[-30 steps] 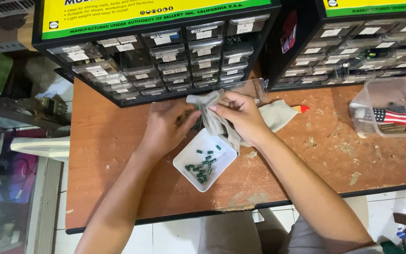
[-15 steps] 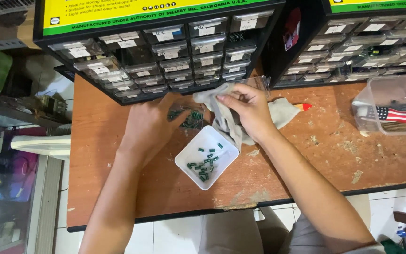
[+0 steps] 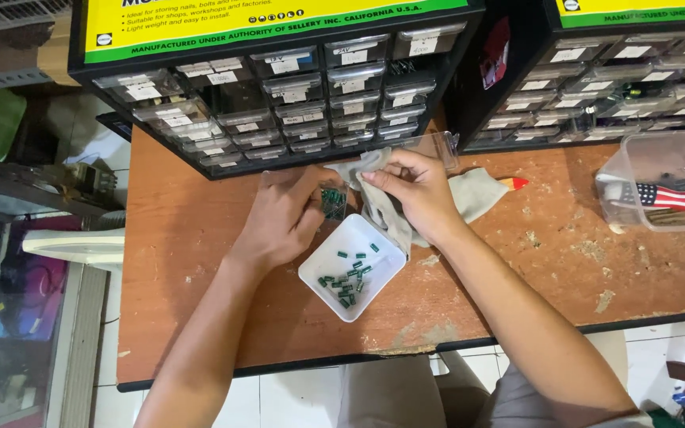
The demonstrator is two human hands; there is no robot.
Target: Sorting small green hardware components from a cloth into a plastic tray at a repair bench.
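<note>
My left hand [image 3: 283, 218] grips a small clear plastic drawer [image 3: 331, 200] holding green components, tilted above the desk. My right hand [image 3: 415, 190] pinches a grey cloth [image 3: 469, 194] against the drawer's right side. Just below both hands sits a white square tray [image 3: 317, 265] with several small green capacitors [image 3: 349, 277] lying in it. Part of the cloth hangs down beside the tray's right edge.
A black cabinet of small clear labelled drawers [image 3: 279, 95] stands behind the hands, a second one [image 3: 636, 71] at the right. A clear tub [image 3: 663, 178] with a striped-handled tool sits far right. The worn wooden desk [image 3: 184, 261] ends at a dark front edge.
My left hand has picked up the clear drawer with green parts and raised it. My right hand shifted the cloth up to the drawer. The tray has not moved.
</note>
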